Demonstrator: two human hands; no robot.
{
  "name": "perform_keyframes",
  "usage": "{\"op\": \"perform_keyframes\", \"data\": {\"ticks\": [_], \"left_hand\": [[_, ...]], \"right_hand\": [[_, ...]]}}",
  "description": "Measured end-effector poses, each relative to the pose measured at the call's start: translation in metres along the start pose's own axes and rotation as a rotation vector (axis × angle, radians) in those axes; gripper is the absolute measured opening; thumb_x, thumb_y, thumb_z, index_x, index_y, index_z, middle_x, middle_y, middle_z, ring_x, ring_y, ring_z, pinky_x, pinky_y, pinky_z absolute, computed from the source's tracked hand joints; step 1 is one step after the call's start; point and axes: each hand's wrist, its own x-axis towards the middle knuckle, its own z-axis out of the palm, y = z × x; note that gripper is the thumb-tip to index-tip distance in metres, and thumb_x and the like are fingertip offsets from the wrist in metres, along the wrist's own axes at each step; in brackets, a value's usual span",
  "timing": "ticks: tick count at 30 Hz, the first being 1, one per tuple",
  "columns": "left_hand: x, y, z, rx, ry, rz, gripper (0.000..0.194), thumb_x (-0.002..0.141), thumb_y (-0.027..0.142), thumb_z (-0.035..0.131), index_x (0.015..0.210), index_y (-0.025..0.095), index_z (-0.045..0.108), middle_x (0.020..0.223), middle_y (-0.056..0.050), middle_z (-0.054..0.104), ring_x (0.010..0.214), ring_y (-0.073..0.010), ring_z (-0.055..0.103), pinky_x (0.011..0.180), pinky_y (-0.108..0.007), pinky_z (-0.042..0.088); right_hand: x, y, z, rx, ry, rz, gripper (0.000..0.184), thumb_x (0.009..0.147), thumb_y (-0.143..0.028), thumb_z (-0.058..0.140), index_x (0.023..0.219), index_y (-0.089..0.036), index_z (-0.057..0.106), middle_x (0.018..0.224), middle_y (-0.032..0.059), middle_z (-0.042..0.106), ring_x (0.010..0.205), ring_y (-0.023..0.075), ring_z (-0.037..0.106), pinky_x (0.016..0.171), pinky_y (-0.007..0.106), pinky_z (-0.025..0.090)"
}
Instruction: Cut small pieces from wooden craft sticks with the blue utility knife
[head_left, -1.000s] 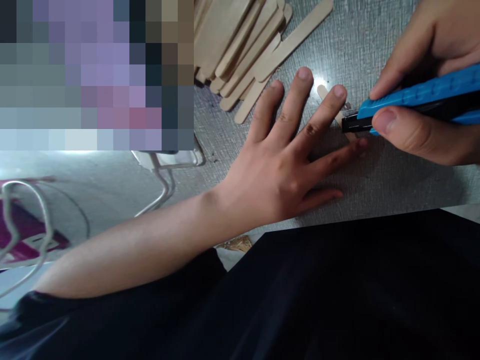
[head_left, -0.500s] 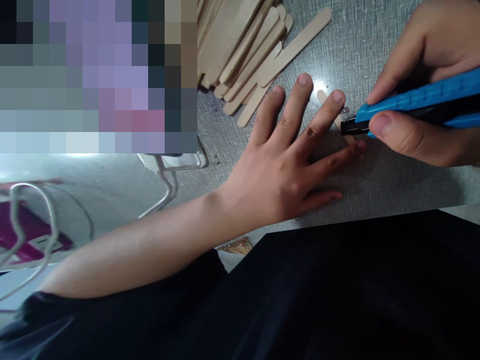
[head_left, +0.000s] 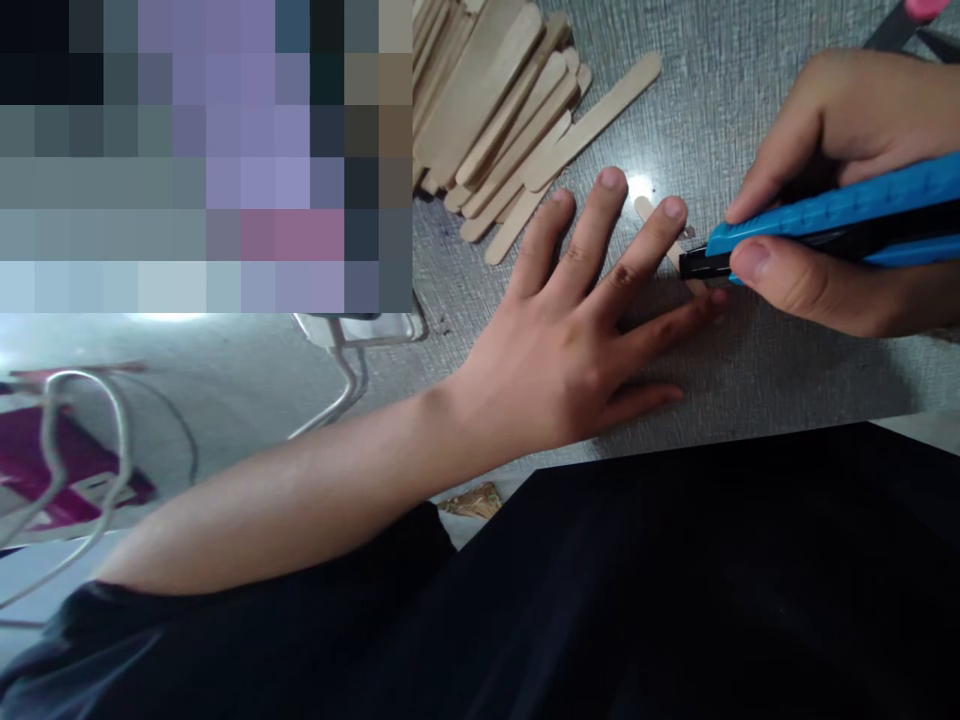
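My left hand (head_left: 577,345) lies palm down with its fingers spread on the grey tabletop. Its fingertips rest on or beside a small wooden craft stick (head_left: 673,257), whose rounded end shows near one finger. In my right hand (head_left: 855,125) is a blue and black utility knife (head_left: 832,208), gripped between thumb and fingers. The knife's black tip is over the craft stick, between two of my left fingers. Whether the blade touches the wood cannot be made out.
A pile of craft sticks (head_left: 495,110) lies beyond my left hand. White cable (head_left: 341,385) runs along the left, near a purple item (head_left: 52,465). At the upper right is a black tool with a pink part (head_left: 926,8). The upper left is pixelated.
The view has shifted slightly, bringing the black and pink tool into sight at the upper right. Both hands, the knife and the craft stick keep nearly the same arrangement.
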Motion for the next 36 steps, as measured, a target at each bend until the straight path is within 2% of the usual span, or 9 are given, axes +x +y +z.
{"op": "perform_keyframes", "data": {"ticks": [3,7,11,20,25,28,31,33,36], "left_hand": [[0.001,0.000,-0.001,0.010,0.009,0.009,0.075,0.109,0.064,0.057,0.175,0.037,0.035,0.189,-0.006,0.015,0.173,-0.0559,0.003,0.132,-0.084,0.005],[0.001,0.000,-0.004,0.015,-0.024,0.022,0.079,0.108,0.063,0.060,0.175,0.028,0.037,0.189,-0.013,0.014,0.172,-0.0587,0.003,0.129,-0.089,0.006],[0.000,-0.002,-0.003,-0.001,-0.008,0.034,0.074,0.109,0.061,0.057,0.175,0.032,0.038,0.190,-0.011,0.012,0.172,-0.0572,0.003,0.128,-0.089,0.006],[-0.004,-0.003,0.003,0.088,0.094,0.071,0.075,0.111,0.066,0.051,0.177,0.038,0.031,0.190,-0.010,0.013,0.173,-0.0540,0.009,0.135,-0.077,0.010],[-0.004,-0.003,0.003,0.088,0.079,0.040,0.078,0.109,0.069,0.054,0.177,0.045,0.026,0.190,-0.005,0.014,0.174,-0.0514,0.008,0.137,-0.075,0.009],[-0.003,-0.002,0.001,0.068,0.042,0.010,0.081,0.106,0.069,0.060,0.177,0.047,0.027,0.190,-0.004,0.014,0.175,-0.0496,0.006,0.138,-0.075,0.007],[-0.003,-0.001,0.000,0.071,0.050,0.033,0.081,0.107,0.065,0.062,0.177,0.042,0.028,0.190,-0.008,0.011,0.174,-0.0510,0.004,0.136,-0.077,0.009],[-0.004,0.000,0.000,0.070,0.057,0.045,0.079,0.108,0.063,0.060,0.178,0.039,0.029,0.190,-0.011,0.010,0.174,-0.0527,0.003,0.134,-0.080,0.009],[-0.004,0.000,-0.001,0.071,0.056,0.051,0.076,0.110,0.060,0.057,0.177,0.037,0.029,0.190,-0.012,0.011,0.174,-0.0529,0.002,0.134,-0.081,0.009]], "right_hand": [[0.000,-0.001,0.001,-0.004,0.004,-0.014,0.030,0.095,-0.055,0.069,0.098,-0.026,0.075,0.093,0.0002,0.077,0.083,0.0219,0.073,0.069,0.036,0.053],[0.003,0.003,0.000,0.003,-0.028,-0.021,0.028,0.090,-0.053,0.075,0.097,-0.026,0.076,0.072,-0.0003,0.068,0.082,0.0252,0.074,0.068,0.036,0.054],[0.003,0.003,0.001,0.006,-0.024,-0.012,0.029,0.091,-0.054,0.073,0.099,-0.026,0.076,0.065,-0.0014,0.062,0.081,0.0256,0.073,0.068,0.036,0.055],[0.002,0.001,0.000,0.009,-0.031,-0.016,0.030,0.093,-0.056,0.071,0.100,-0.026,0.075,0.072,-0.0009,0.067,0.082,0.0245,0.073,0.068,0.037,0.054],[0.003,0.001,0.001,-0.011,-0.015,-0.031,0.035,0.094,-0.055,0.069,0.103,-0.022,0.074,0.093,0.0024,0.076,0.083,0.0216,0.073,0.069,0.036,0.054],[0.006,0.008,-0.003,-0.012,-0.028,-0.028,0.036,0.095,-0.056,0.069,0.107,-0.023,0.075,0.075,-0.0004,0.070,0.084,0.0228,0.075,0.070,0.034,0.054],[0.008,0.016,-0.008,0.027,-0.166,-0.077,0.040,0.089,-0.054,0.078,0.117,-0.026,0.074,0.056,-0.0047,0.061,0.089,0.0229,0.076,0.073,0.029,0.055],[0.008,0.017,-0.011,-0.006,-0.149,-0.072,0.040,0.088,-0.055,0.078,0.116,-0.026,0.074,0.055,-0.0043,0.060,0.089,0.0220,0.075,0.066,0.027,0.052],[0.007,0.014,-0.011,-0.028,-0.134,-0.067,0.036,0.091,-0.056,0.073,0.110,-0.026,0.077,0.075,-0.0005,0.073,0.089,0.0183,0.072,0.046,0.026,0.034]]}}
